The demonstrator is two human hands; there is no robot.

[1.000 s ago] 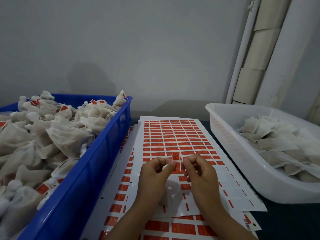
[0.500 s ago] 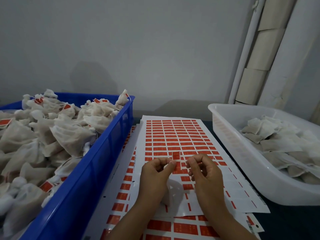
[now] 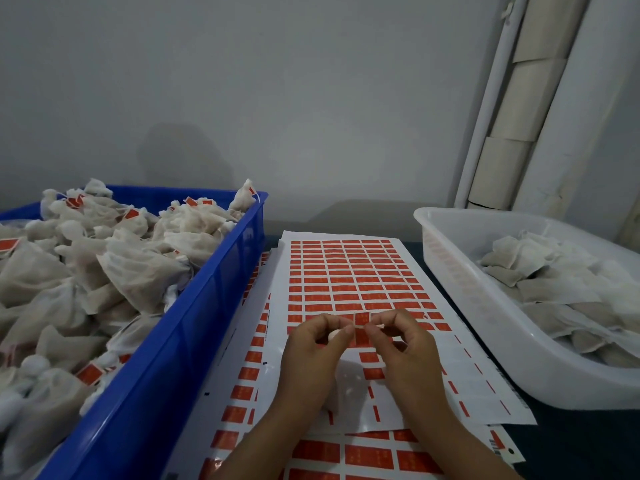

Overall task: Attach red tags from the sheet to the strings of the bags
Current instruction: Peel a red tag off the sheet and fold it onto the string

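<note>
both hands meet above the middle of the top sheet [image 3: 349, 271] of red tags. the left hand [image 3: 313, 355] has thumb and forefinger curled together, pinching the left edge of a single red tag [image 3: 362, 329]; the right hand [image 3: 407, 348] pinches its right edge in the same way, so the tag hangs upright between the two sets of fingertips, lifted off the backing. whether a string already runs through the fold cannot be told; a pale bag [image 3: 346, 386] shows dimly beneath the palms, resting on the sheet. further sheets lie stacked under the top one on the dark surface [image 3: 571, 445]. the blue crate [image 3: 166, 358] on the left holds filled bags, several bearing red tags; the white tub [image 3: 460, 289] on the right holds bags showing no tags. handling, as a judgement: the tag is a thin, very light adhesive label, limp and apt to curl or stick to skin, best held by its extreme edges with fingertips kept off the glue. the string is fine and slack and wants light tension; the mesh bag is soft and should be left lying, not squeezed.
</note>
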